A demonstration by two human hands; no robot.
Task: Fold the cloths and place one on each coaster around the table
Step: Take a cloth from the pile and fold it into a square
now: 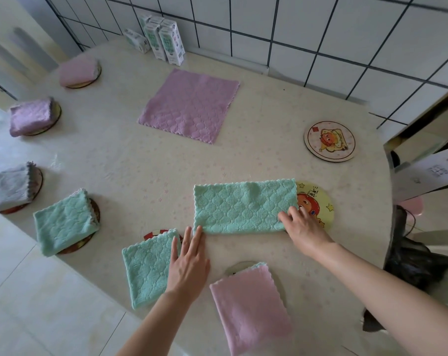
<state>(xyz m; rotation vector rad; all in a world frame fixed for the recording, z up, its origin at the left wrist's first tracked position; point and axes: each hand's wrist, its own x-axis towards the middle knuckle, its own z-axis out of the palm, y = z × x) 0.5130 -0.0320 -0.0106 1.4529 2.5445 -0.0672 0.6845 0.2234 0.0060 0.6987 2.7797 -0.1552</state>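
A green cloth (240, 206), folded once into a long strip, is laid flat on the counter (115, 163) in front of the person. Its right end is spread over the left part of a yellow coaster (320, 201), the rest of which is left uncovered.

The left hand (189, 263) is held flat, palm down, with straight fingers. Its fingertips are set against the strip's near left corner, and the grip is released, nothing being clasped. The outer edge of this hand is laid over the right border of a green square (147, 265), a folded cloth set partly on a red coaster (156, 232).

The right hand (305, 227) is placed on the strip's near right corner, above the yellow coaster. Its fingers are spread and only lightly bent on top of the fabric, so this grip too is seen as released, pressing rather than pinching.

A pink cloth (189, 105) is spread unfolded farther back, well apart from the strip. A printed coaster (329, 141) is seen uncovered to its right.

Along the counter's left edge, folded cloths are set on coasters: a pink fold (77, 70), a lilac fold (31, 116), a grey fold (8, 187) and a green fold (64, 223). A near pink fold (251, 307) is laid at the near edge. Cartons (166, 39) are stood by the tiled wall.
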